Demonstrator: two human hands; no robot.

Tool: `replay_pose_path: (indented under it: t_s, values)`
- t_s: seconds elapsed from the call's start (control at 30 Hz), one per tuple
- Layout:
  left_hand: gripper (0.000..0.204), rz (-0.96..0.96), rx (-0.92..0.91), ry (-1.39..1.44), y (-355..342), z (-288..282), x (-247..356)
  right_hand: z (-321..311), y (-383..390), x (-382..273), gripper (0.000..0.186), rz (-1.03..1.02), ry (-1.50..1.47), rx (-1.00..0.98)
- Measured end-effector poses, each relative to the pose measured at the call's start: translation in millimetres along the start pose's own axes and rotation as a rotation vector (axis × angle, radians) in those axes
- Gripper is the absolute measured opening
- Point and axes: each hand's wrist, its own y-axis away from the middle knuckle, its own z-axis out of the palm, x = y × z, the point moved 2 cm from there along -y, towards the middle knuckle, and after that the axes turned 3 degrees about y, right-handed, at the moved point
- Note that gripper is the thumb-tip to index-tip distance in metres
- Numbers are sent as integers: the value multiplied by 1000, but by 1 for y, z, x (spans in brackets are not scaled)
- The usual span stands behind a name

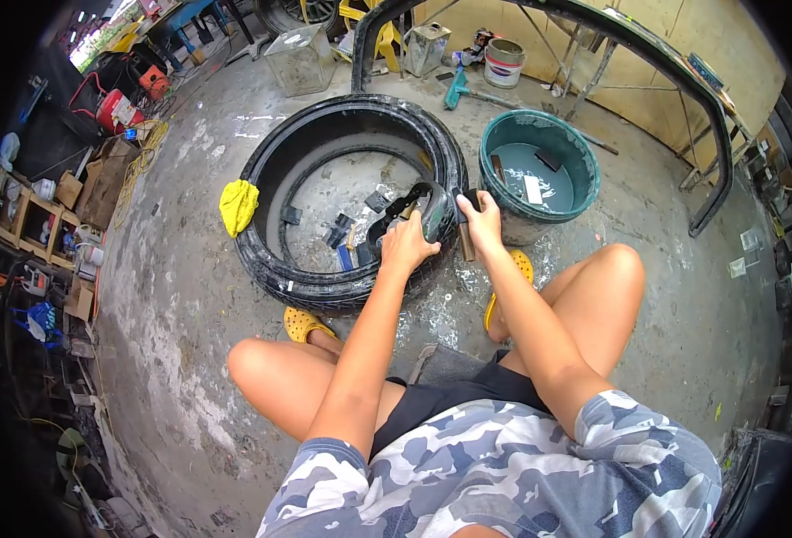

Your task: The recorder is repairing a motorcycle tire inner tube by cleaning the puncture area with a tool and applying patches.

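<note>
A large black tyre (261, 262) lies on its side ahead of my legs, with a yellow cloth (239, 206) draped on its left rim. Several dark pieces and a blue block (345, 256) lie within its ring. My left hand (406, 240) is closed on a curved black piece (430, 199) at the tyre's right inner side; its exact shape is unclear. My right hand (484, 220) grips a dark tool (467, 240) with a brownish bar pointing down, at the tyre's right edge. Beside it stands a teal bucket (557, 193) holding cloudy water and small blocks.
Behind are a metal tube frame (701, 117), a long-handled teal brush (457, 85), a paint pail (503, 63) and square cans (299, 63). Red equipment (118, 112), cords and wooden crates (28, 220) line the left. I sit low on stained concrete (172, 323).
</note>
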Motion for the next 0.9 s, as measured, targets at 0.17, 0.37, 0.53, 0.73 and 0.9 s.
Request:
replay_pose_path:
  t_s: [0.17,0.37,0.53,0.73,0.9]
  values:
    - [66,-45,14,-2,0,-14,2,26,16,-41,38,-117,58,-68]
    - [64,-108,97,116,0,-21,-12,37,85,-73,29,-615,395,-63]
    - [70,-15,47,30,4,-20,-1,30,25,-66,30,-355,427,39]
    - [71,10,104,116,5,-29,-14,33,69,-65,31,-528,344,16]
    - [74,-41,134,74,7,-33,-19,46,80,-74,30,-514,409,52]
